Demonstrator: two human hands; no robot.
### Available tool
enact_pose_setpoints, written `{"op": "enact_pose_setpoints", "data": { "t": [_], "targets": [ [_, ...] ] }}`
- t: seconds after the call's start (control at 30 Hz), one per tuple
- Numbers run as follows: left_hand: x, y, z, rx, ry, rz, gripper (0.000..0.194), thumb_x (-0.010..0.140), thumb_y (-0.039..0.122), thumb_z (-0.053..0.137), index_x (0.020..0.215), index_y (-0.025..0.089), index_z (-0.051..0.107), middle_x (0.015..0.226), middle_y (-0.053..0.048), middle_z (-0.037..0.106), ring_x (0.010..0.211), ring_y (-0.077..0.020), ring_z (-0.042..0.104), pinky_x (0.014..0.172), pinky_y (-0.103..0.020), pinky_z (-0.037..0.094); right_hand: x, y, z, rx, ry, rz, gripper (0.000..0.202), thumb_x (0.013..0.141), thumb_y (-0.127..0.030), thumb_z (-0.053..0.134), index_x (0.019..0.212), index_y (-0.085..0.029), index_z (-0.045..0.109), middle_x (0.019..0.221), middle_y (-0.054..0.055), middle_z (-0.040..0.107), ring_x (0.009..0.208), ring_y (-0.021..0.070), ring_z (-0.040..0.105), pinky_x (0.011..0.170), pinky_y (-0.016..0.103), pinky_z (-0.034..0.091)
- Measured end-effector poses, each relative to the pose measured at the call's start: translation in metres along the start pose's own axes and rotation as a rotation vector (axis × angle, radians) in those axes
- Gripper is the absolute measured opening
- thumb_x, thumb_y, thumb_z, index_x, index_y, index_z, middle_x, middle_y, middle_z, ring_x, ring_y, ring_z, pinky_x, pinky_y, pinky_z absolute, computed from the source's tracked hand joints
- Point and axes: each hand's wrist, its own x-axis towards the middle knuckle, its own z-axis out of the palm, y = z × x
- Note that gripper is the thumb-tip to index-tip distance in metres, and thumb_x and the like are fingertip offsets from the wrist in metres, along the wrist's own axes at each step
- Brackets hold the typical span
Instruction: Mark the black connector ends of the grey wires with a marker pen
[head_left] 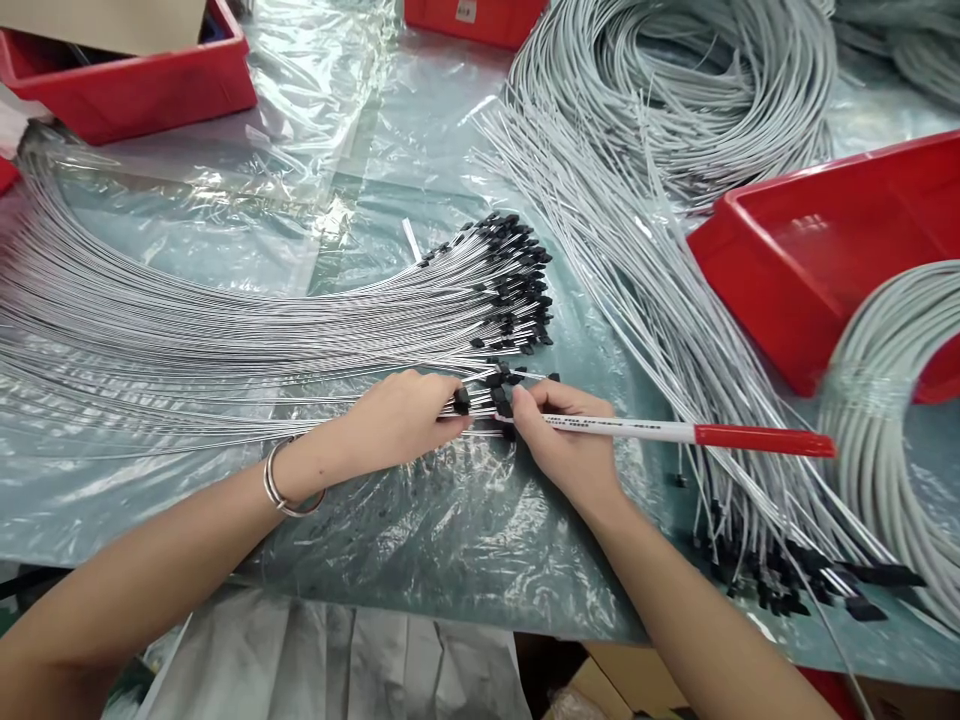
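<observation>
By the left hand [412,418], a small black plastic connector [461,402] is pinched beside a thick bundle of thin silvery cables [262,325]; by the right hand [576,440], a slim white, red-ended pen [652,430] is pinched, pointed leftward.

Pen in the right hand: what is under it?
Under the pen run grey cables, with plastic sheet beside them. The right hand covers part of the pen and whatever lies beneath there. What sits directly behind the pen is hidden too.
</observation>
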Motion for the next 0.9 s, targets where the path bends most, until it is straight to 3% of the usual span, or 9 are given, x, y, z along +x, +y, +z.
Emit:
{"op": "enact_pose_setpoints", "data": {
  "t": [0.6,0.9],
  "targets": [
    [-0.0009,-0.0021,0.0000,-0.053,-0.031,0.018,0.027,0.085,0.040,0.044,0.070,0.018,0.047,0.057,0.002,0.052,0.044,-0.0104,0.043,0.043,-0.024,0.024,-0.0003,-0.0023,-0.0008,0.017,-0.007,0.033,0.033,0.080,-0.030,0.054,0.051,-0.016,0.048,0.045,-0.004,0.037,0.044,0.0083,0.033,0.043,0.022,0.025],
    [-0.0004,-0.0019,0.0016,-0.017,0.008,0.022,0.026,0.085,0.040,0.045,0.071,0.018,0.049,0.060,0.001,0.055,0.046,-0.0112,0.044,0.046,-0.025,0.023,0.0016,-0.0019,0.0003,0.041,0.002,0.047,0.033,0.079,-0.029,0.055,0.050,-0.015,0.050,0.044,-0.004,0.040,0.043,0.0078,0.034,0.044,0.022,0.027]
  ]
}}
